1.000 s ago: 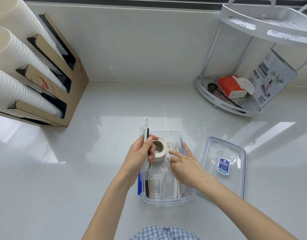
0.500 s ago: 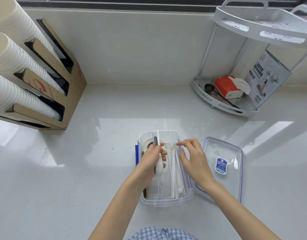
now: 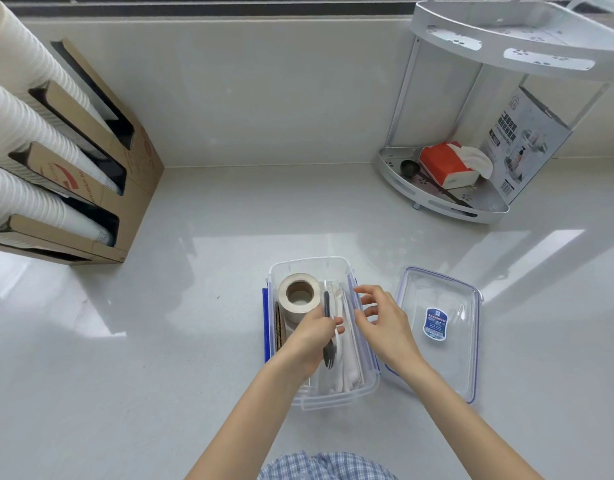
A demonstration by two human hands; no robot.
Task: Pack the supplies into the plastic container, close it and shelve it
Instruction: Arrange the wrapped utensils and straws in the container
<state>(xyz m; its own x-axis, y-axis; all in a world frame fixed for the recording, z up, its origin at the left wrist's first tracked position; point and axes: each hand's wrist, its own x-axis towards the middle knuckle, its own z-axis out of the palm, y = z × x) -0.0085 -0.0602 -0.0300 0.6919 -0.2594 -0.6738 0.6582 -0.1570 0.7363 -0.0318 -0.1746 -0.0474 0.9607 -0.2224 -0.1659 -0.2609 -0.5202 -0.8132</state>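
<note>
A clear plastic container (image 3: 309, 264) with blue side clips stands on the counter in front of me. Inside it, a roll of beige tape (image 3: 298, 296) lies at the far left, with white wrapped utensils (image 3: 348, 362) along the right side. My left hand (image 3: 314, 336) is inside the container, shut on a dark fork and a white utensil (image 3: 328, 355) that lie along its length. My right hand (image 3: 385, 320) hovers over the container's right wall, fingers spread, holding nothing. The clear lid (image 3: 440, 327) with a blue sticker lies flat to the right.
A cardboard dispenser (image 3: 101, 188) with stacks of white paper cups stands at the left. At the back right, a white corner shelf (image 3: 444, 202) holds a red tissue pack, a black scoop and a printed box. The counter meets a low wall behind.
The tape roll went from my left hand into the container's far end. My left hand lowered the fork and white utensil into the container. My right hand lifted off the contents.
</note>
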